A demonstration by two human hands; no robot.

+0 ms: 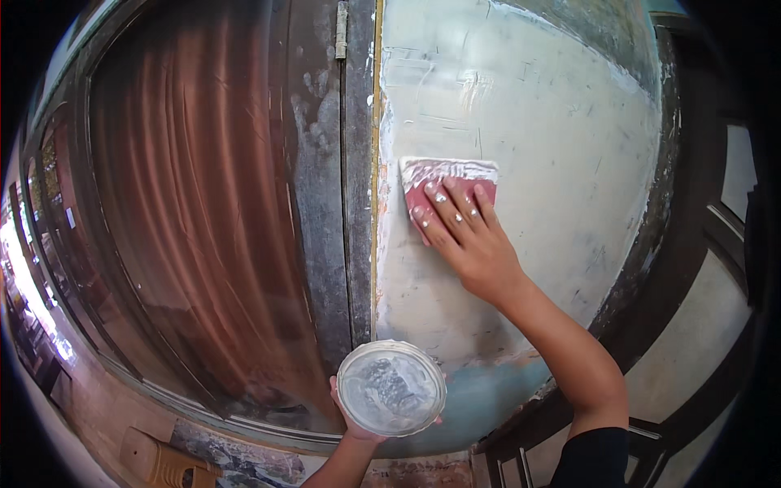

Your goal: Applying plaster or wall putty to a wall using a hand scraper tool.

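Red and paste-smeared, a spreader is grasped against the pale wall by the right hand. Nearer, a round container is clasped by the left hand.

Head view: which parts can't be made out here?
All in the head view:
Left hand: palm hidden by the round dish.
Dish's underside: faces away from the camera.
Red spreader: wall-side face hidden by its own body and the right hand.
Tan slotted object: cut off by the lower edge.
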